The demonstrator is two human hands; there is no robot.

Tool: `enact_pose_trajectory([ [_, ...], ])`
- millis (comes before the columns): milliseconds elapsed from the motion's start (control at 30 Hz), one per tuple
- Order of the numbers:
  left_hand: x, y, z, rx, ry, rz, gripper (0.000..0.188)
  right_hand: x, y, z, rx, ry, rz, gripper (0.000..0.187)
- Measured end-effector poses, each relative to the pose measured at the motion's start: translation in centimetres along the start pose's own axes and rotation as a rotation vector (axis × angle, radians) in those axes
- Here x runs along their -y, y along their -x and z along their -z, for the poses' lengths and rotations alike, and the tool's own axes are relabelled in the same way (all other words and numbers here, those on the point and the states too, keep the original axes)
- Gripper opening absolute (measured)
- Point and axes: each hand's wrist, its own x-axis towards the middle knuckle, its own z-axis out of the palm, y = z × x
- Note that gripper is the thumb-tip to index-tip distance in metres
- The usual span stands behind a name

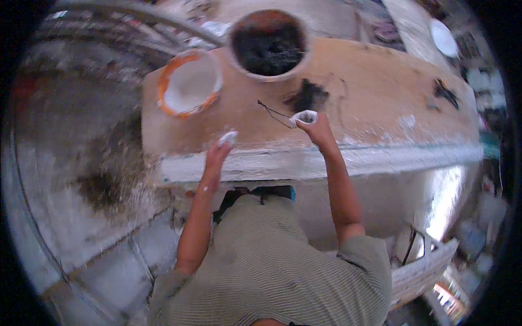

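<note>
In my right hand (319,132) is a small white cup-like piece (302,118), gripped at its near side over the table's front part. Its hollow looks grey inside. A thin dark wire (273,112) reaches from it toward the left; whether it is fastened to the piece is unclear. My left hand (216,156) hovers by the front edge, fingers drawn together at something white (228,138), too blurred to name. Beyond the right hand, a black powdery heap (309,96) lies on the brown tabletop (380,81).
A large bucket (305,58) with black contents stands at the back. Left of it sits a white, orange-rimmed basin (165,87). A dark tool-like object (447,93) lies far right. White material (244,166) coats the front edge. A pale slatted frame (421,270) stands at lower right.
</note>
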Motion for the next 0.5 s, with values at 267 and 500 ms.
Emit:
enact_pose_trajectory([
  [267,1.3,-1.3,7.9,-0.132,0.041,0.024,0.024,5.6,2.7,-17.9,0.315,0.14,0.123,0.022],
  [500,1.5,0.6,23.2,-0.204,0.438,-0.012,0.02,6.5,2.0,-34.0,0.33,0.605,0.398,0.031],
])
